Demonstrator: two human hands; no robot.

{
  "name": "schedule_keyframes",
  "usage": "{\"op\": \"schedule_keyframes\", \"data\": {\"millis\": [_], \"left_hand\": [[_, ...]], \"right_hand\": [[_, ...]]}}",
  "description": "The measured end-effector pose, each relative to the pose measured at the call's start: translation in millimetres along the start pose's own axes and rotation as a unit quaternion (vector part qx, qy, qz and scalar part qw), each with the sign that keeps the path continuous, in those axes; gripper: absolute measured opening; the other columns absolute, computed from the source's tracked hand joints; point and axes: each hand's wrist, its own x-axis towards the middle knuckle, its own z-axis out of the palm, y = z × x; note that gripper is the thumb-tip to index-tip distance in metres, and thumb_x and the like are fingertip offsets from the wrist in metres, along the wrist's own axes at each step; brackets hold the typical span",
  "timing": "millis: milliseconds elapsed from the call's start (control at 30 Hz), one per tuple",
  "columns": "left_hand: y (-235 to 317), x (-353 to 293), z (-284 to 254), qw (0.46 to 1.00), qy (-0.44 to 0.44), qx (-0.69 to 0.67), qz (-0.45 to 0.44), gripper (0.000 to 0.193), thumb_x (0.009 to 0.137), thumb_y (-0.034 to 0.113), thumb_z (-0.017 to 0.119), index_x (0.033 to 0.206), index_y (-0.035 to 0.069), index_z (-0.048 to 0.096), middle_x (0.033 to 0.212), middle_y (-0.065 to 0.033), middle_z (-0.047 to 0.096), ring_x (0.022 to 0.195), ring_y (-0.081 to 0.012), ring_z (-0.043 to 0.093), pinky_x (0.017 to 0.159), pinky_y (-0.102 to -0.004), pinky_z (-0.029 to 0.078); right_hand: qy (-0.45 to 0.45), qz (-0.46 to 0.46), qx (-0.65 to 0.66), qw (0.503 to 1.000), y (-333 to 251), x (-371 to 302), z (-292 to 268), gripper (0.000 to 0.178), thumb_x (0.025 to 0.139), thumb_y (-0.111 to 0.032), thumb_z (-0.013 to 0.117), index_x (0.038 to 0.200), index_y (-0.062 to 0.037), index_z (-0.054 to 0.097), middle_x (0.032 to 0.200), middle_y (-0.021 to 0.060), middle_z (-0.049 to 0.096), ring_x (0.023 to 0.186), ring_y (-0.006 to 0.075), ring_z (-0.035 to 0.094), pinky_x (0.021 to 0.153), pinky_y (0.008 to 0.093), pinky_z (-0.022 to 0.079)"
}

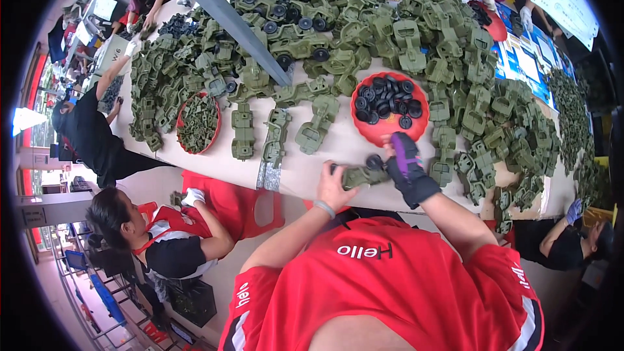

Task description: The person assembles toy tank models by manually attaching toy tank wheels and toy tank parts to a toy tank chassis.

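Body in hand: we have one green toy vehicle body [366, 176] at the near edge of the table [296, 179], just below the red wheel bowl [372, 132].
Left hand: our bare left hand [335, 188] is clamped on the body's left end, a dark round part showing at its fingertips.
Right hand: our right hand [408, 168], in a black and purple fingerless glove, is at the body's right end; we cannot tell whether its fingers are closed on anything.
Wheel at the right end: one black wheel [374, 161] is by the body; whether it is seated or merely held there, we cannot tell.
This piece: we judge it partway, with wheels at hand but the fit unconfirmed.
Wheel stock: the bowl carries many loose black wheels [389, 94], so supply looks ample.
Bodies in front: three green bodies [242, 133] stand apart in a row left of the bowl, no wheels visible on them.
Heap beyond: a large pile of green bodies [409, 45] covers the far table; a few there show wheels, many show none, so we judge plenty remains.
Small parts: another red bowl [218, 125] holds little green pieces.
Beside us: a co-worker in a red apron [221, 205] sits to our left.
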Motion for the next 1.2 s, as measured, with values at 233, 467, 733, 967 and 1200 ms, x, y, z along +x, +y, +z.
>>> {"op": "schedule_keyframes", "data": {"millis": [233,467,733,967,1200], "left_hand": [[-17,120,-92,0.843,0.048,-0.449,-0.293,0.108,0.077,0.054,0.088,0.157,0.004,0.036,0.140,-0.0206,0.057,0.128,-0.0342,0.058,0.102,-0.0568,0.052],[-7,305,-206,0.776,0.024,-0.604,-0.183,0.096,0.078,0.059,0.086,0.153,0.019,0.040,0.144,-0.0121,0.056,0.126,-0.0329,0.060,0.099,-0.0605,0.052],[-84,311,-135,0.987,0.162,-0.015,0.015,0.071,0.082,0.039,0.083,0.143,0.012,0.057,0.121,-0.0185,0.070,0.127,-0.0378,0.057,0.109,-0.0492,0.045],[-59,158,-55,0.966,-0.003,0.239,-0.101,0.087,0.079,0.053,0.082,0.146,0.008,0.051,0.142,-0.0150,0.055,0.134,-0.0372,0.049,0.106,-0.0555,0.047],[-58,123,-38,0.972,-0.061,0.148,-0.172,0.074,0.077,0.039,0.082,0.142,0.013,0.057,0.137,-0.0154,0.060,0.128,-0.0353,0.058,0.103,-0.0516,0.051]], "right_hand": [[0.039,0.097,-0.092,0.990,4,-30,-71,0.018,0.096,-0.004,0.060,0.111,-0.0059,0.070,0.091,0.0060,0.065,0.081,0.0206,0.062,0.074,0.0338,0.051],[-0.037,0.115,-0.079,0.990,21,-92,-75,0.029,0.083,0.006,0.059,0.109,-0.0043,0.068,0.095,0.0144,0.065,0.087,0.0309,0.065,0.078,0.0400,0.054],[-0.092,0.173,-0.079,0.977,39,-114,-83,0.023,0.088,0.003,0.062,0.108,-0.0058,0.070,0.094,0.0095,0.068,0.085,0.0224,0.067,0.075,0.0343,0.053],[-0.065,0.045,-0.111,0.991,49,-78,-78,0.024,0.084,0.000,0.062,0.106,-0.0044,0.069,0.092,0.0189,0.066,0.088,0.0387,0.066,0.076,0.0464,0.052],[-0.074,-0.016,-0.200,0.977,53,36,-60,0.024,0.081,-0.006,0.067,0.105,-0.0053,0.066,0.098,0.0188,0.067,0.091,0.0406,0.066,0.078,0.0498,0.053]]}}
